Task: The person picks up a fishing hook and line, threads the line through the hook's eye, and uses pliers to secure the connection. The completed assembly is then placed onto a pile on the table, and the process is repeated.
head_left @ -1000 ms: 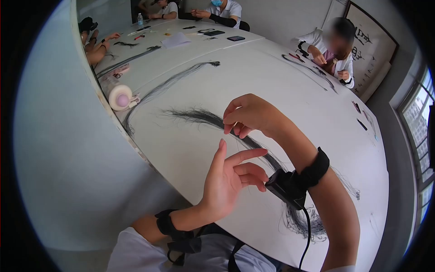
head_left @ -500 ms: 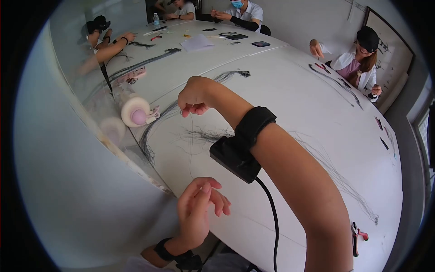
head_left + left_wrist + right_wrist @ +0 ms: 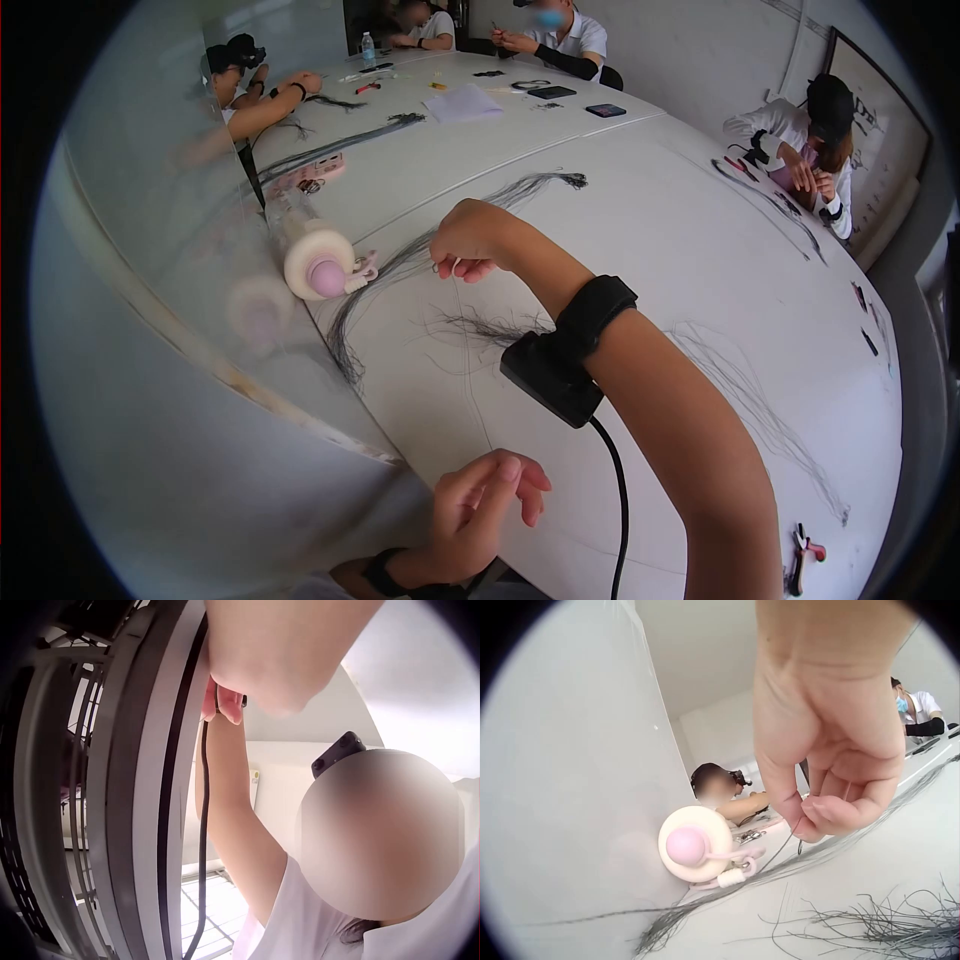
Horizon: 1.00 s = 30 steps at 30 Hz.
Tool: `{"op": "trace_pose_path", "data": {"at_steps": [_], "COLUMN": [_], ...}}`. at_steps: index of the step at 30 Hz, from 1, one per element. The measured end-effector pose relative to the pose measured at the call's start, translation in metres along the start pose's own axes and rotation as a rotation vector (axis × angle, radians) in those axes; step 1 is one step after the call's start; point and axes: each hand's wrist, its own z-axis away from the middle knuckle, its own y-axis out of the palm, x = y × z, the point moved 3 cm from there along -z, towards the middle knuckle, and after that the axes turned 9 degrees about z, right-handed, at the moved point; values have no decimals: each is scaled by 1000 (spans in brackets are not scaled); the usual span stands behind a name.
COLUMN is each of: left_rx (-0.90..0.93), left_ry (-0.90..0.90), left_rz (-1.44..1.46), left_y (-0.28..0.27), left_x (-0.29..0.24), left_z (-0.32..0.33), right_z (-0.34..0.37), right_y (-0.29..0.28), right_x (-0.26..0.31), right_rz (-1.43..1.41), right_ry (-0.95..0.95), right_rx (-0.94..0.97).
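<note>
Right hand (image 3: 472, 240) pinches strand (image 3: 467, 362) at far end; length runs bodyward toward left hand (image 3: 478, 512), fingers (image 3: 533, 478) bent (pinching too? can't tell).

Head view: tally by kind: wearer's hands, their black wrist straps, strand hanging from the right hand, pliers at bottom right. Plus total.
Hands: 2 (left hand, right hand)
Wrist straps: 2 (left strap, right strap)
Strand: 1
Pliers: 1
Total: 6
</note>
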Motion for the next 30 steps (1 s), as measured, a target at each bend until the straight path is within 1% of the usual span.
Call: {"op": "trace_pose_path", "data": {"at_steps": [2, 3, 5, 6, 7, 9, 11, 13, 14, 16, 17, 18, 19, 20, 21, 23, 24, 25, 26, 27, 28, 29, 30], "left_rx": [-4, 13, 24, 38, 51, 64, 64, 52, 46, 76, 108, 110, 81, 51, 53, 215, 221, 74, -72, -63, -43, -20, -44], "left_ry": [-22, -15, -4, -17, -32, -28, -23, 4, 28, 20, 12, 10, 51, 91, 90, -57, -58, -108, -160, -164, -52, 62, 192], "left_rz": [-11, -4, -4, -75, -147, -161, -172, -130, -89, -118, -145, -142, -118, -93, -91, -46, -46, 68, 182, 180, 71, -40, -131], "left_y": [1, 2, 4, 5, 6, 6, 7, 7, 6, 5, 5, 6, 6, 6, 1, -8, -8, -11, -14, -11, -6, -1, 4], "left_x": [0, 1, -1, -2, -3, -3, -2, 0, 0, 1, 2, 3, 3, 3, 2, 4, 12, 26, 35, 31, 18, 6, -2], "left_z": [1, 2, 2, 2, 3, 4, 4, 3, 3, 4, 4, 4, 4, 4, 5, 9, 14, 21, 24, 21, 15, 9, 2], "right_z": [0, 1, 2, 2, 2, -1, -4, 0, 0, 0, 0, -1, 0, 0, -1, -7, -14, -24, -41, -48, -56, -66, -76], "right_y": [-6, -6, -7, -9, -11, -14, -14, -10, -10, -4, -3, -2, -1, -1, -1, -2, -4, -7, -9, -15, -21, -25, -28], "right_x": [-5, -6, -8, -8, -8, -8, -8, -5, -4, -4, -3, -4, -4, -3, -2, 4, 8, 11, 16, 22, 28, 37, 48], "right_rz": [-73, -75, -173, -176, -201, -262, -247, -133, -135, -123, -125, -126, -127, -128, -82, -40, -11, 19, -87, -184, -280, -287, -316], "right_ry": [-62, -78, -80, -90, -112, -147, -137, -103, -104, -17, -14, 44, 102, 106, 130, 152, 148, 143, 125, 69, 10, 9, -60], "right_rx": [-116, -109, -97, -92, -135, -221, -223, -48, -46, 97, 98, 137, 175, 173, 162, 146, 67, -11, -84, -209, -336, -346, -360]}}
